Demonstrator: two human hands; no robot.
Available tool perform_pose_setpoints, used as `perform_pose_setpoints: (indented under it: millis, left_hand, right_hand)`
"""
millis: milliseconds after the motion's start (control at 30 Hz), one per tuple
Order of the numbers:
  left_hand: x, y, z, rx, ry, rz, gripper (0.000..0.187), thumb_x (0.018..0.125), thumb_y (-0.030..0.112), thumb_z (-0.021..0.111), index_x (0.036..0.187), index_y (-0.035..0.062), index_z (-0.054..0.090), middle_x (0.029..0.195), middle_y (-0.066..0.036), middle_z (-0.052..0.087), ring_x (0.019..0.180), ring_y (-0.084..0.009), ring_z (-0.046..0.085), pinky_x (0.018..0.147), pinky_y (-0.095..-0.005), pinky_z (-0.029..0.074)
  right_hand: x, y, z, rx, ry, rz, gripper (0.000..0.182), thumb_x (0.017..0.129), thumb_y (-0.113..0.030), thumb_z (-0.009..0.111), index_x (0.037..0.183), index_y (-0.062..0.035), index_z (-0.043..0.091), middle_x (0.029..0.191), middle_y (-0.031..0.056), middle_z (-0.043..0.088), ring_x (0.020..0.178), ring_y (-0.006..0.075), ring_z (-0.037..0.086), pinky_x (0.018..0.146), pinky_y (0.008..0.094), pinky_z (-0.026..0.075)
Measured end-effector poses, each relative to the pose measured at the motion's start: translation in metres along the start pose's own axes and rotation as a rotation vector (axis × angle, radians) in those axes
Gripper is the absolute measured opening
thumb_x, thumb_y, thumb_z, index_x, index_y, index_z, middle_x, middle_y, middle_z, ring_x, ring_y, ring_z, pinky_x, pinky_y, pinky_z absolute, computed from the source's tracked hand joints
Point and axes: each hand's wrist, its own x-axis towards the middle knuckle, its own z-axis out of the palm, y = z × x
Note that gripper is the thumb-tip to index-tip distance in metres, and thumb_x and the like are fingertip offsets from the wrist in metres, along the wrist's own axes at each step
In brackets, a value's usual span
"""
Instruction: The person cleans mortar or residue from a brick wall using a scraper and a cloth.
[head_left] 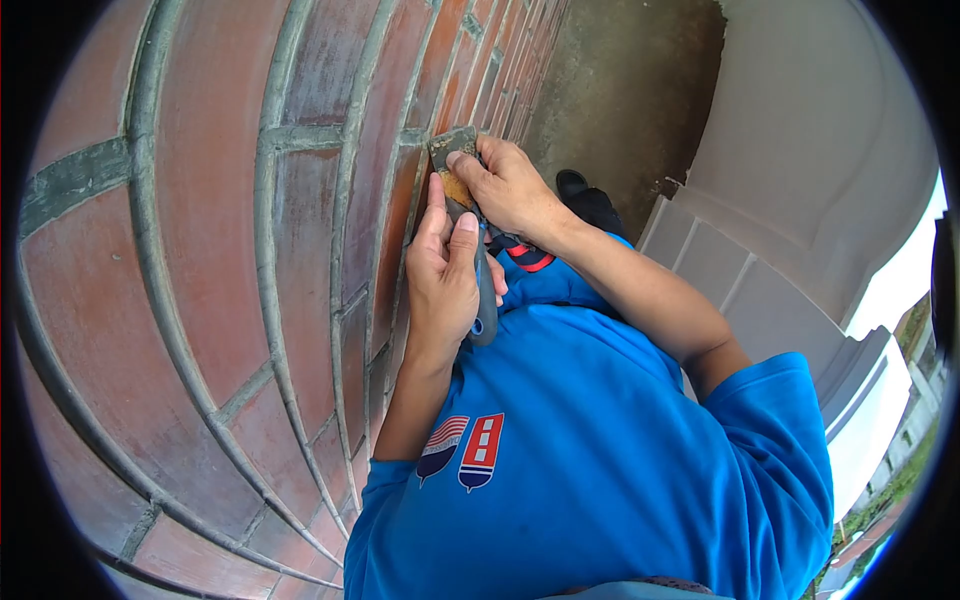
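A scraper-like tool [483, 300] with a dark grey handle and a flat blade, stained yellowish and dirty, is held close to the brick wall [300, 230]. My left hand [443, 270] is wrapped round the handle near the blade, its index finger stretched along the edge. The fingers of my right hand [510, 190] pinch the far end of the blade, thumb on top, beside the wall. The blade's tip is partly hidden by the fingers. A red and black strap [527, 256] shows below my right wrist.
The brick wall with raised grey mortar joints fills the left side. At the right stand a pale wall [800, 150] and light grey panels [740, 270]. A dark shoe [571, 183] rests on the brownish ground [620, 90] beyond the hands.
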Motion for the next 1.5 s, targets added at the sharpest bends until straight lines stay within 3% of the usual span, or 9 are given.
perform_pose_setpoints:
  millis: [33,133,233,333,433,567,1067,1367,1500]
  left_hand:
    - [0.002,-0.001,0.0,-0.002,0.001,0.01,0.063,0.101,0.02,0.046,0.15,0.0003,0.012,0.083,-0.007,0.052,0.049,-0.0115,0.055,0.039,-0.0237,0.044]
    - [0.002,-0.003,0.002,-0.021,0.01,0.023,0.063,0.101,0.02,0.046,0.15,-0.0001,0.012,0.083,-0.007,0.052,0.049,-0.0117,0.055,0.039,-0.0239,0.043]
    - [-0.001,-0.003,0.003,-0.013,0.012,0.008,0.063,0.101,0.019,0.046,0.15,-0.0003,0.012,0.081,-0.007,0.052,0.049,-0.0117,0.055,0.04,-0.0239,0.043]
    - [0.003,-0.004,0.003,-0.013,0.013,0.01,0.063,0.101,0.02,0.046,0.149,-0.0006,0.012,0.079,-0.006,0.052,0.049,-0.0117,0.055,0.04,-0.0237,0.043]
    - [0.002,-0.002,0.006,-0.021,0.029,0.014,0.063,0.101,0.02,0.046,0.149,-0.0011,0.011,0.078,-0.006,0.052,0.049,-0.0116,0.055,0.04,-0.0236,0.043]
    - [-0.003,-0.005,0.006,0.018,0.033,0.008,0.063,0.101,0.019,0.046,0.149,-0.0013,0.011,0.078,-0.005,0.052,0.049,-0.0114,0.055,0.041,-0.0236,0.044]
    - [0.001,-0.002,0.012,-0.006,0.058,0.016,0.063,0.101,0.018,0.046,0.149,-0.0017,0.011,0.077,-0.005,0.051,0.048,-0.0115,0.055,0.041,-0.0239,0.044]
    - [0.002,-0.004,0.015,0.006,0.077,0.007,0.059,0.102,0.016,0.042,0.15,-0.0001,0.012,0.081,-0.007,0.051,0.048,-0.0098,0.054,0.039,-0.0224,0.042]
    - [-0.002,-0.005,0.016,0.054,0.096,0.027,0.063,0.101,0.017,0.045,0.149,-0.0016,0.01,0.073,-0.005,0.051,0.045,-0.0114,0.053,0.039,-0.0251,0.043]
  right_hand:
    - [0.0,-0.001,0.0,-0.005,0.006,-0.002,0.024,0.097,-0.02,0.049,0.096,0.0018,0.061,0.073,0.0037,0.06,0.068,0.0089,0.054,0.062,0.0303,0.047]
    - [0.001,0.002,0.001,-0.023,0.048,-0.093,0.029,0.094,-0.021,0.049,0.088,0.0063,0.058,0.066,0.0179,0.061,0.065,0.0245,0.063,0.064,0.0403,0.05]
    - [-0.002,0.003,-0.001,-0.109,0.015,0.019,0.03,0.094,-0.021,0.049,0.085,0.0067,0.057,0.066,0.0186,0.06,0.066,0.0251,0.063,0.065,0.0414,0.049]
    - [0.003,0.01,0.002,-0.042,0.058,-0.073,0.032,0.093,-0.023,0.05,0.083,0.0071,0.056,0.066,0.02,0.059,0.066,0.0263,0.063,0.065,0.0419,0.048]
    - [0.004,0.002,-0.001,0.052,0.01,-0.008,0.033,0.093,-0.023,0.051,0.083,0.0073,0.056,0.067,0.0211,0.059,0.066,0.0278,0.062,0.066,0.0424,0.048]
    - [-0.004,-0.003,-0.004,-0.148,0.013,-0.021,0.031,0.093,-0.022,0.05,0.084,0.0069,0.057,0.068,0.0205,0.059,0.067,0.0284,0.062,0.068,0.0432,0.048]
    - [0.007,0.013,-0.002,0.01,0.006,-0.081,0.031,0.092,-0.022,0.052,0.085,0.0072,0.058,0.071,0.0233,0.061,0.071,0.0301,0.064,0.067,0.0424,0.048]
    - [0.009,0.017,-0.003,-0.048,0.007,-0.087,0.034,0.092,-0.024,0.052,0.081,0.0083,0.056,0.072,0.0262,0.059,0.071,0.0347,0.062,0.068,0.0454,0.046]
    - [-0.001,-0.001,-0.008,-0.156,-0.022,-0.014,0.035,0.092,-0.024,0.051,0.081,0.008,0.056,0.071,0.0263,0.059,0.072,0.0351,0.062,0.069,0.0452,0.046]
